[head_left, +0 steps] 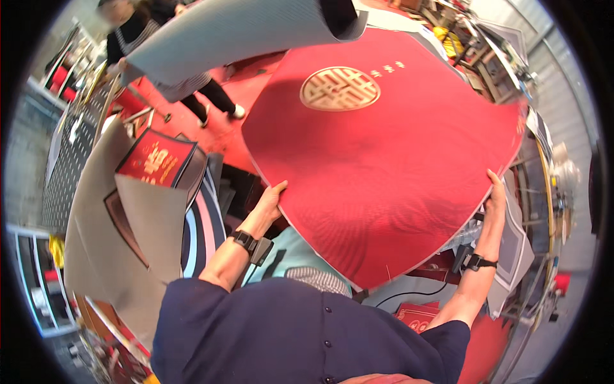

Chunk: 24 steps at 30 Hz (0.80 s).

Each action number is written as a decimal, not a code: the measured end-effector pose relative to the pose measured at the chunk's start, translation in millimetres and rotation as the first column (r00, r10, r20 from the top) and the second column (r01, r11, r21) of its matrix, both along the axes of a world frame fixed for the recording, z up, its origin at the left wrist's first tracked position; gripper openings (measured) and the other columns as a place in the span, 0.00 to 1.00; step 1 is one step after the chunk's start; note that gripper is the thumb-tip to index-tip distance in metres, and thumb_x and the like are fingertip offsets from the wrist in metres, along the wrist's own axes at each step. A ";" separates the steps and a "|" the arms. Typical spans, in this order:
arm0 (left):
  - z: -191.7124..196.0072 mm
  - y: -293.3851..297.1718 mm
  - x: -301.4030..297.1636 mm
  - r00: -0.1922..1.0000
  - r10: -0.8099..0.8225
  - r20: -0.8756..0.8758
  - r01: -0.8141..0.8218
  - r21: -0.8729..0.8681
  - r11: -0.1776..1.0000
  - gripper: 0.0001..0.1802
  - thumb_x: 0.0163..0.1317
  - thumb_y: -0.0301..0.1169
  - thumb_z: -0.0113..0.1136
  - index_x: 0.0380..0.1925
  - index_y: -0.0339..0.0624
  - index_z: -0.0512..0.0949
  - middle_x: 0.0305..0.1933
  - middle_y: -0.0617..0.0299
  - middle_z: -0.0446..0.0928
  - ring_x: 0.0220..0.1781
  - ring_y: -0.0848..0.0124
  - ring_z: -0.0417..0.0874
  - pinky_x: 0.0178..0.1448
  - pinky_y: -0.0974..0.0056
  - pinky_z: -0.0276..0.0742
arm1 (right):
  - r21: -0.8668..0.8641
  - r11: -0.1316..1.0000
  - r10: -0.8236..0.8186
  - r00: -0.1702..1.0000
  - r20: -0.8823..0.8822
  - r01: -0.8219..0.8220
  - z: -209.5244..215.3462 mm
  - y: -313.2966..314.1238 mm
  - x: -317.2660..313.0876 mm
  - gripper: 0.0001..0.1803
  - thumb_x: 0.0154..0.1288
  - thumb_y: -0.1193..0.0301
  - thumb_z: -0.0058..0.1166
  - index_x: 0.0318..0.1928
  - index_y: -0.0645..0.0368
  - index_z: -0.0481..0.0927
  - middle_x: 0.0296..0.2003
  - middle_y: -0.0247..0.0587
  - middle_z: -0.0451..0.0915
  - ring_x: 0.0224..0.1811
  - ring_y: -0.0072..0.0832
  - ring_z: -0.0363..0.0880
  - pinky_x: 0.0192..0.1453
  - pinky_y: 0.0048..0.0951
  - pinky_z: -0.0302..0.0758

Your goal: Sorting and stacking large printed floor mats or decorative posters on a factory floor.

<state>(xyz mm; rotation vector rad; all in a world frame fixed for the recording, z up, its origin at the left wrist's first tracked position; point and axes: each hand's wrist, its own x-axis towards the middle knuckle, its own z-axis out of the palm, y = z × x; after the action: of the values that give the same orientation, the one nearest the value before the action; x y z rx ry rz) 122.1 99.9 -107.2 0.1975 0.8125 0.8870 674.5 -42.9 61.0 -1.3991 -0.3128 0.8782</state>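
A large red mat (384,153) spreads out in front of the person, face up, filling the space between the two hands and reaching well beyond them. The left hand (272,201) grips its left edge, the thumb laid on the red face and the other fingers mostly hidden beneath. The right hand (494,197) is closed on the right edge, with its fingertips at the rim; how far the fingers reach underneath cannot be told. Both hands hold the nearer part of the mat, so the near corner points back between the forearms, close to the dark blue shirt (307,333). The round gold emblem (340,89) lies on the far part, well ahead of both hands and nearer the left one's side. The right part of the mat extends past the right hand and bends there. A dark band circles each wrist.

Beyond the mat's far left side, a grey roll (243,41) slants across the view, partly covering another person (131,41) who stands on the red floor (220,137). To the left of the left forearm stand curved grey-backed sheets (96,211), with a smaller red, dark-bordered mat (152,165) among them.
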 end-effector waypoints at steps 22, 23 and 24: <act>-23.4 -206.4 -5.4 0.821 -0.317 0.474 0.538 -0.460 0.706 0.30 0.56 0.38 0.52 0.57 0.40 0.58 0.63 0.50 0.56 0.65 0.58 0.55 0.66 0.49 0.50 | -0.226 0.927 -0.245 0.939 0.243 0.300 -42.2 -315.8 -46.2 0.19 0.56 0.70 0.49 0.46 0.69 0.69 0.42 0.48 0.74 0.41 0.35 0.76 0.44 0.36 0.75; -31.4 -192.5 -2.8 0.833 -0.300 0.464 0.494 -0.382 0.781 0.26 0.57 0.35 0.50 0.55 0.37 0.60 0.59 0.49 0.61 0.62 0.58 0.60 0.64 0.51 0.54 | -0.234 0.922 -0.270 0.945 0.185 0.309 -39.2 -308.4 -45.5 0.20 0.55 0.71 0.50 0.47 0.69 0.68 0.42 0.48 0.74 0.41 0.37 0.75 0.46 0.38 0.74; -32.3 -179.8 0.2 0.849 -0.269 0.455 0.433 -0.307 0.847 0.22 0.58 0.33 0.49 0.52 0.35 0.62 0.56 0.48 0.65 0.58 0.58 0.65 0.63 0.52 0.58 | -0.243 0.921 -0.259 0.945 0.198 0.303 -27.3 -298.7 -43.4 0.20 0.55 0.71 0.50 0.47 0.69 0.68 0.42 0.48 0.74 0.41 0.37 0.75 0.46 0.38 0.74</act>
<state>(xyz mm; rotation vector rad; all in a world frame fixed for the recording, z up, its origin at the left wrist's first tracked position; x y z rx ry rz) 122.3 -79.9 -139.6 -0.1880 0.5313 0.3652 631.1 -341.6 33.7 -1.7261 -0.1096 0.5826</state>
